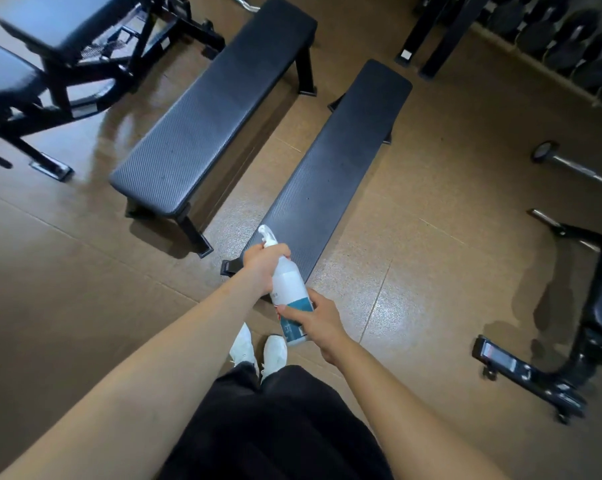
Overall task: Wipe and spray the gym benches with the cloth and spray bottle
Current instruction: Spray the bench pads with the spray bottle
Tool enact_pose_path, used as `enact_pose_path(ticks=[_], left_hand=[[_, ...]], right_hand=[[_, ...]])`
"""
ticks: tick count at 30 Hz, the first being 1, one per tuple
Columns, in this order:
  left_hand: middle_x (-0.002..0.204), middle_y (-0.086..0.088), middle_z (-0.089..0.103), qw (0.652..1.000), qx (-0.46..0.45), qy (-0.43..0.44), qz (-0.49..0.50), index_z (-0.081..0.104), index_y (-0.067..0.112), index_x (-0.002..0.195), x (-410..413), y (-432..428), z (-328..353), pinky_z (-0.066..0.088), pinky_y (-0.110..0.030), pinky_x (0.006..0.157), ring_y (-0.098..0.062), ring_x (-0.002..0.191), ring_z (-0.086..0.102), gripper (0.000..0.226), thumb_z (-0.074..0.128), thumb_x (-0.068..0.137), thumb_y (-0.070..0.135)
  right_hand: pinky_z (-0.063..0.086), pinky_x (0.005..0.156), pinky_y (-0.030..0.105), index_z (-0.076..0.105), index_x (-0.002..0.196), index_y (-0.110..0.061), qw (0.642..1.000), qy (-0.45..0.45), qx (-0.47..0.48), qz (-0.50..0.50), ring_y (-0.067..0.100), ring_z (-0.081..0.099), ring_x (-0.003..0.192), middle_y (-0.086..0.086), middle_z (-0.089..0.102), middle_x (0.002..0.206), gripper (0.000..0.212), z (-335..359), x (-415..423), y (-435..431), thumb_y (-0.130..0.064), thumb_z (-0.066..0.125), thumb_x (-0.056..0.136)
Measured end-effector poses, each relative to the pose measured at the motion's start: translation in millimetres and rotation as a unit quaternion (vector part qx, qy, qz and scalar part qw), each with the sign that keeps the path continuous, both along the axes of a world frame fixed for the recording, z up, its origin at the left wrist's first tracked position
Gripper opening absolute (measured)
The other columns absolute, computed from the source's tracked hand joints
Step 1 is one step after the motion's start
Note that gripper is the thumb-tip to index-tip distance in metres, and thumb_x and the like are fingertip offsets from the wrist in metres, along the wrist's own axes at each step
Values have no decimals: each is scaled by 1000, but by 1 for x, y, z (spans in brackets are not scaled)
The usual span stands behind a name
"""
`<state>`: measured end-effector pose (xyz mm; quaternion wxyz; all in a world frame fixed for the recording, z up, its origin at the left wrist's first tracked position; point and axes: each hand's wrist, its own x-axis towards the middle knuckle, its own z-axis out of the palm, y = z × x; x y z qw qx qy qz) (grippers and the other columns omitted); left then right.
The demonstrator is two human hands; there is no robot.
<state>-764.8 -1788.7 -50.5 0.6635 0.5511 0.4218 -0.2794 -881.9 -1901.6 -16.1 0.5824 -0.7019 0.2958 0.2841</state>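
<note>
A white spray bottle [287, 285] with a teal label is held over the near end of the right flat bench [337, 161]. My left hand [263, 266] grips its neck just below the white nozzle. My right hand [313, 320] grips its lower part around the label. The nozzle points away from me along the black textured pad. A second flat bench [209, 109] stands parallel to the left. No cloth shows in this view.
An adjustable bench [43, 64] with a black frame stands at the far left. A dumbbell rack [569, 43] lines the far right. A barbell [576, 166] lies on the brown floor, and another black machine [576, 341] sits at the right. My white shoes [258, 351] are below the bottle.
</note>
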Motion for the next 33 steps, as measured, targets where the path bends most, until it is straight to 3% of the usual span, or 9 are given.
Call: enact_pose_path(ticks=[3, 5, 8, 12, 16, 20, 25, 30, 33], left_hand=[[63, -10, 53, 1000, 10, 2, 16, 60, 7, 89, -14, 8, 3, 44, -23, 48, -21, 51, 50, 17, 68, 78, -3], [73, -12, 59, 1000, 1, -13, 19, 60, 10, 92, -23, 13, 3, 51, -30, 56, -22, 57, 56, 19, 71, 82, -2], [83, -14, 64, 1000, 17, -18, 6, 62, 13, 97, -35, 18, 1, 55, -40, 73, -25, 70, 62, 20, 76, 86, 3], [89, -17, 64, 998, 59, 2, 7, 65, 3, 111, -50, 21, -6, 57, -43, 75, -28, 74, 63, 32, 76, 81, 4], [88, -14, 66, 996, 88, 27, -18, 63, 10, 102, -62, 29, -12, 60, -46, 83, -28, 78, 65, 24, 78, 83, 10], [83, -13, 67, 996, 64, 8, -68, 66, 11, 101, -50, 46, -19, 60, -49, 84, -27, 76, 65, 22, 79, 84, 6], [84, -17, 62, 990, 47, 32, -130, 62, 11, 84, -22, 76, -29, 57, -45, 80, -28, 79, 60, 18, 75, 80, -1], [90, -18, 68, 975, -18, 26, -219, 61, 8, 116, 6, 119, -37, 59, -46, 81, -26, 73, 64, 44, 82, 78, -1], [85, -16, 67, 964, -27, 19, -264, 61, 13, 115, 26, 147, -31, 57, -41, 76, -25, 68, 63, 42, 78, 79, -2]], right_hand=[[59, 67, 25, 67, 110, -31, 1000, -7, 13, 16, 15, 72, 91, 1, 71, 105, 40, -7, -9, 1, -27, 87, 75], [59, 65, 26, 67, 107, -34, 1000, -6, 26, 11, 15, 72, 90, 0, 71, 105, 39, -15, -17, 6, -29, 87, 75], [63, 80, 38, 66, 107, -39, 1000, -7, 26, 10, 14, 72, 92, -5, 72, 106, 46, -28, -30, 17, -42, 88, 67], [61, 88, 41, 58, 114, -42, 999, 3, 32, 14, 14, 68, 100, -9, 67, 110, 55, -41, -49, 23, -47, 86, 67], [62, 88, 43, 58, 128, -38, 998, 45, 41, 5, 14, 69, 101, -7, 68, 115, 77, -49, -59, 34, -58, 86, 59], [61, 89, 46, 61, 125, -29, 995, 59, 62, -58, 19, 70, 101, -1, 70, 113, 66, -48, -56, 60, -44, 89, 67], [62, 85, 38, 60, 126, -26, 990, 57, 33, -126, 18, 69, 102, 0, 69, 113, 60, -47, -44, 110, -35, 89, 74], [63, 83, 41, 67, 110, -18, 971, 59, 22, -233, 20, 73, 91, 2, 72, 98, 37, -41, -28, 182, -30, 86, 80], [63, 78, 35, 68, 113, -21, 964, 42, 7, -263, 20, 74, 91, 5, 75, 101, 38, -34, -14, 228, -30, 85, 80]])
